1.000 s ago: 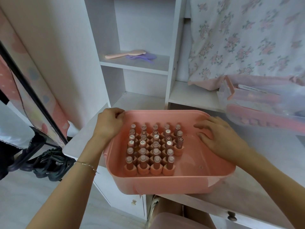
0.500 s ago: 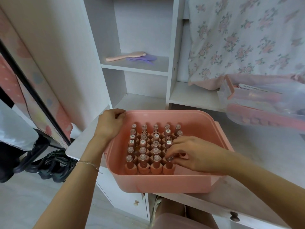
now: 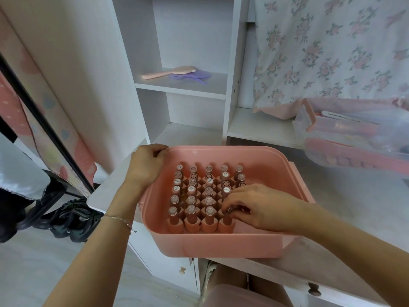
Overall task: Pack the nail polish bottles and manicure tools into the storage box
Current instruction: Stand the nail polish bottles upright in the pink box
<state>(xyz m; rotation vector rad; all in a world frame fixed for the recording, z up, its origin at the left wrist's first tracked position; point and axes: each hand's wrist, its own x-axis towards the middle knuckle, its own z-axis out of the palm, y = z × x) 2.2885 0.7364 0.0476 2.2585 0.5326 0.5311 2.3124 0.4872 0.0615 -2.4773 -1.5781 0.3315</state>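
Two hands are working: left hand [image 3: 147, 165] is gripping the pink storage box [image 3: 223, 245] rim; right hand [image 3: 256, 207] is pinching a front-row nail polish bottle [image 3: 226, 220]; seat it upright, gently.

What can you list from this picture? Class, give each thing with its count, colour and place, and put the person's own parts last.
storage box: one, pink, on the white desk edge, open.
nail polish bottles: several rows, exact count unclear, pinkish-brown, upright in the box's left part.
desk: one, white, under the box.
hairbrush: one, pale pink, on the upper shelf.
comb: one, purple, beside the hairbrush.
clear container: one, transparent with pink parts, on the desk at right.
floral cloth: one, white with pink flowers, hanging at right.
shoes: dark, count unclear, on the floor at left.
left hand: grips the box's far left corner.
right hand: pinches a front-row bottle.
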